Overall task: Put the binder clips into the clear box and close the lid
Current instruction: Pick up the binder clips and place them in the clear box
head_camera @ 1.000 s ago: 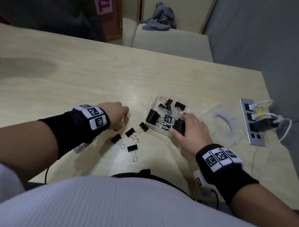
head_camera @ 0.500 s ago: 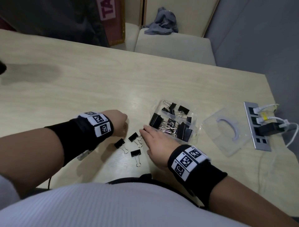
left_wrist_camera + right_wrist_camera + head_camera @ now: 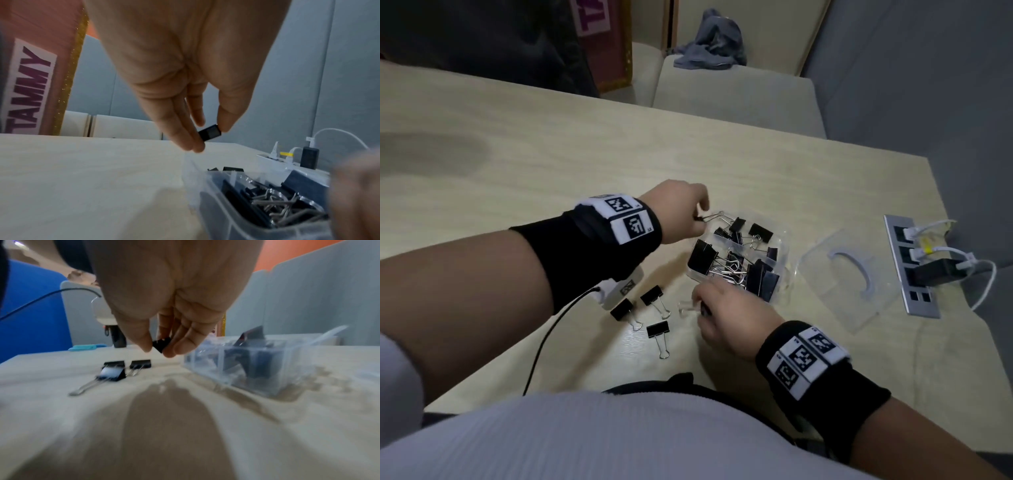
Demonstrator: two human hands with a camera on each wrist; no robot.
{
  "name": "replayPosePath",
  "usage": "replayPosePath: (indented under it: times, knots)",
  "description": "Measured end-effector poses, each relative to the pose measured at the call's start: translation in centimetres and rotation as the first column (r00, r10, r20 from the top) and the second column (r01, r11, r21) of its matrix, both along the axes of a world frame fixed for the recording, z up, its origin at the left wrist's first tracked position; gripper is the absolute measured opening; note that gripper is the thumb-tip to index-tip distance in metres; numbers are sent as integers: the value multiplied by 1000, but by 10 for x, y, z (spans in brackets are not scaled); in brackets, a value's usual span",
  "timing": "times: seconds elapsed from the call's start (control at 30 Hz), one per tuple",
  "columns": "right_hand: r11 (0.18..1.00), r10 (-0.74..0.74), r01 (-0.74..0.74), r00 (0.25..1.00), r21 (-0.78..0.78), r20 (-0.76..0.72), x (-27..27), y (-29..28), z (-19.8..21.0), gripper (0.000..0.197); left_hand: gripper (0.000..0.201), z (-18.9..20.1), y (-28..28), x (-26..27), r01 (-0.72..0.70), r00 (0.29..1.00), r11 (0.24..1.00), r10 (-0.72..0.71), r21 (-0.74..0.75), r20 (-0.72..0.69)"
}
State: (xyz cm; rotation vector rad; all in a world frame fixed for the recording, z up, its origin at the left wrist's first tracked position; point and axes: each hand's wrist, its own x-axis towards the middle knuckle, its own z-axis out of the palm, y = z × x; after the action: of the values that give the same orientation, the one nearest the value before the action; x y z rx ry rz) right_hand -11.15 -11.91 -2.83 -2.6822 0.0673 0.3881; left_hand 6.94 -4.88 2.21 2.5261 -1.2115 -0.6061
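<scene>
Power strip (image 3: 910,265) with plugged cables, perhaps crumpled cloth (image 3: 710,42) on chair.

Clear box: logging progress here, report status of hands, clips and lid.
Left hand pinches a clip above the clear box. Right hand pinches another clip. Three loose clips remain on the table. Lid off, beside box.

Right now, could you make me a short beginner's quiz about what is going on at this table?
1. True or false: the clear plastic lid is already closed on the clear plastic box.
2. How many small black binder clips with silver wire handles lie loose on the pale wooden table, in no hand?
3. What does the left hand pinch? A) a cable B) a black binder clip C) nothing

Key: 1 false, the lid lies beside the box; 2 three; 3 B. The right hand pinches another clip.
</scene>
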Motion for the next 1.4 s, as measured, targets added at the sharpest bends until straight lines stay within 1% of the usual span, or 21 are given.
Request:
replayPosePath:
  times: [0.07,0.13,0.17,0.2,0.27,0.33,0.37,0.43,0.5,0.57,0.6,0.67,0.7,0.8,0.87,1.03,1.13,1.2,1.3,1.37,1.4]
  knots:
    - [990,-138,133,984,54,110,3,-13,14,30,43,0,-9,-1,-25,998,996,19,-81,-65]
    - [944,-330,318,911,88,246,10,-32,24,30,46,-1,-12,-1,-45,995,993,35,-111,-93]
    - [909,-415,404,865,97,282,15,-43,26,31,45,-2,-11,-1,-39,996,994,30,-106,-79]
    - [878,-475,470,833,90,283,19,-53,29,33,43,-4,-8,0,-20,998,996,15,-89,-56]
    - [850,-520,527,834,13,184,26,-70,31,43,39,-6,2,2,40,999,999,-40,-10,-10]
    - [865,-488,495,868,-83,94,28,-74,30,54,34,-11,18,4,104,994,986,-107,130,11]
    - [880,-455,463,886,-105,92,28,-71,29,55,32,-13,27,4,128,991,966,-133,224,7]
    - [925,-354,369,923,-91,148,28,-54,27,47,30,-17,45,3,171,983,887,-182,430,-17]
    - [972,-209,227,955,-67,213,26,-30,25,35,37,-21,59,-2,214,972,790,-230,574,-46]
    - [997,-15,32,976,-75,218,24,-4,21,28,44,-27,71,-7,248,962,729,-262,639,-74]
    - [995,81,-66,976,-81,200,23,8,17,29,46,-29,75,-10,279,952,696,-289,662,-98]
    - [972,231,-223,965,-79,120,24,26,6,38,48,-35,79,-18,348,924,626,-354,698,-143]
    - [958,282,-277,957,-73,75,24,32,-2,45,47,-37,79,-22,370,910,598,-388,711,-146]
    - [925,363,-372,926,-81,-106,25,32,-16,62,37,-34,73,-31,383,886,565,-448,731,-118]
    - [915,368,-385,919,-121,-145,22,26,-19,61,32,-35,71,-30,380,884,574,-456,725,-102]
    - [946,245,-247,969,-210,-34,8,11,-19,40,28,-42,72,-24,341,909,669,-413,661,-52]
    - [962,185,-188,982,-196,-31,1,4,-25,36,36,-47,71,-25,278,935,742,-353,610,3]
    - [972,143,-148,989,-183,-40,-1,2,-26,32,40,-49,70,-26,269,940,770,-341,579,16]
    - [977,100,-105,994,-184,-35,-1,3,-25,23,25,-51,68,-29,340,906,749,-422,569,15]
    - [974,88,-94,995,-204,-39,0,4,-25,20,23,-51,66,-32,378,881,722,-473,579,15]
    - [974,84,-92,995,-205,-46,0,4,-23,20,26,-50,65,-33,379,879,723,-477,578,21]
